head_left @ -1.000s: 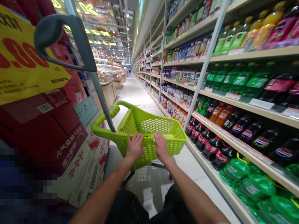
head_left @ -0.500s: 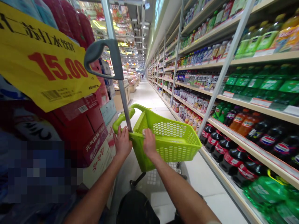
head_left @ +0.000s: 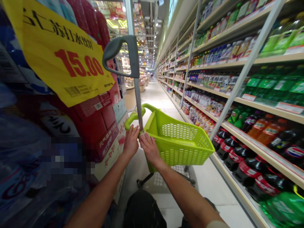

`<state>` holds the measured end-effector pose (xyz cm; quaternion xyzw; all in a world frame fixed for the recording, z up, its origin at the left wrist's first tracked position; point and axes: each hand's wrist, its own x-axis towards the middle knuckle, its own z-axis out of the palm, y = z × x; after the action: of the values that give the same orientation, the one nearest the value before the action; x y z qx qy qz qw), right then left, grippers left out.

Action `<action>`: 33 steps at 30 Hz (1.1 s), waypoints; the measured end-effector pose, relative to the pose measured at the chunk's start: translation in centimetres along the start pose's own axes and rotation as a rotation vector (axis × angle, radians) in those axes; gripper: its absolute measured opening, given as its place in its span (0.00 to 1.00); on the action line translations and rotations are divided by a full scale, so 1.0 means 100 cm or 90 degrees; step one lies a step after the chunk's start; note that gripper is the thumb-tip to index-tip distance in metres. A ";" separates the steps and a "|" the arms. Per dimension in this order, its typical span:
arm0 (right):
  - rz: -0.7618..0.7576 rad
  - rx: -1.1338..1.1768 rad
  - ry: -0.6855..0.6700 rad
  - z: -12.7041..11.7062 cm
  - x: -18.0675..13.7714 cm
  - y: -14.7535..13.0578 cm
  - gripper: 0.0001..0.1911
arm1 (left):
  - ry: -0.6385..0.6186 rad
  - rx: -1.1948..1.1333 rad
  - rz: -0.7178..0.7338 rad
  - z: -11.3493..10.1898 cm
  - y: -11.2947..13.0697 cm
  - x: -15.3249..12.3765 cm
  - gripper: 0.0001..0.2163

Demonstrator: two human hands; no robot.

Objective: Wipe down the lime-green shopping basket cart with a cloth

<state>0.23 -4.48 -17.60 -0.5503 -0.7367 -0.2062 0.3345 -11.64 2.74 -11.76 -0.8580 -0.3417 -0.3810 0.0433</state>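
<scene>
A lime-green shopping cart basket (head_left: 187, 152) stands in front of me, with a grey metal pole (head_left: 137, 101) rising at its near corner. My left hand (head_left: 131, 144) rests with fingers stretched against the corner, just below the curved green handle (head_left: 129, 123). Beside it, my right hand (head_left: 150, 148) presses on the basket's rim at the foot of the pole, fingers close together. Something pale shows at its fingertips, too small to make out. Higher on the pole sits a grey loop grip (head_left: 121, 57), which neither hand touches.
Stacked drink packs and red cartons (head_left: 95, 123) stand close on the left, under a yellow price sign (head_left: 71, 63). Bottle shelves (head_left: 268, 104) line the right side. A pale tiled aisle (head_left: 160, 91) runs ahead. Cart wheels (head_left: 140, 183) rest on the floor.
My right hand has slid left along the basket rim to the pole's foot, close to my left hand. The whole view has shifted, so the cart appears farther right.
</scene>
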 end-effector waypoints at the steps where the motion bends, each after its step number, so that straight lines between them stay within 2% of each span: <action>1: -0.040 -0.010 -0.041 0.010 -0.016 -0.001 0.18 | 0.001 0.002 0.005 0.000 -0.002 0.000 0.27; 3: -0.088 -0.036 -0.108 0.022 -0.050 0.001 0.14 | 0.001 0.010 0.010 0.001 -0.004 0.000 0.28; 5: -0.084 -0.054 -0.109 0.020 -0.068 0.006 0.13 | -0.002 0.016 0.007 0.001 -0.005 -0.001 0.28; 7: -0.040 -0.061 -0.040 0.005 -0.061 0.011 0.15 | -0.004 0.018 -0.002 0.000 -0.004 -0.001 0.29; 9: 0.013 -0.062 0.050 -0.012 -0.040 0.017 0.19 | -0.003 0.019 -0.013 -0.001 -0.001 -0.001 0.30; 11: 0.041 -0.066 0.096 -0.021 -0.026 0.023 0.20 | -0.003 0.021 -0.019 -0.001 0.001 0.000 0.31; 13: 0.010 -0.070 0.072 -0.017 -0.035 0.030 0.19 | -0.006 0.023 -0.016 -0.002 0.001 0.000 0.30; 15: -0.040 -0.071 0.011 -0.008 -0.062 0.036 0.17 | -0.009 0.020 -0.010 -0.002 0.000 0.001 0.30; 17: -0.049 -0.055 -0.025 -0.004 -0.088 0.041 0.16 | -0.006 0.006 -0.010 -0.002 0.001 0.000 0.30; 20: 0.055 0.049 0.045 -0.022 -0.091 0.044 0.20 | 0.066 -0.054 -0.045 0.001 0.013 -0.009 0.30; 22: 0.184 0.184 0.148 -0.044 -0.072 0.046 0.21 | 0.139 -0.143 -0.097 0.007 0.032 -0.021 0.28; 24: 0.350 0.364 0.231 -0.064 -0.051 0.047 0.21 | 0.160 -0.288 -0.175 0.016 0.057 -0.035 0.27; 26: 0.504 0.548 0.258 -0.078 -0.038 0.048 0.20 | 0.084 -0.483 -0.275 0.026 0.084 -0.046 0.27; 28: 0.600 0.663 0.243 -0.085 -0.035 0.048 0.20 | -0.041 -0.686 -0.361 0.034 0.107 -0.052 0.24; 30: 0.629 0.661 0.235 -0.086 -0.038 0.047 0.18 | -0.130 -0.825 -0.438 0.039 0.124 -0.053 0.17; 33: 0.581 0.510 0.241 -0.085 -0.046 0.041 0.14 | -0.160 -0.920 -0.564 0.042 0.139 -0.052 0.10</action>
<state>7.13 -12.01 -15.31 -0.5951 -0.3764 0.1550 0.6929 -2.90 -9.38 -15.70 -0.4982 -0.3213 -0.3889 -0.7052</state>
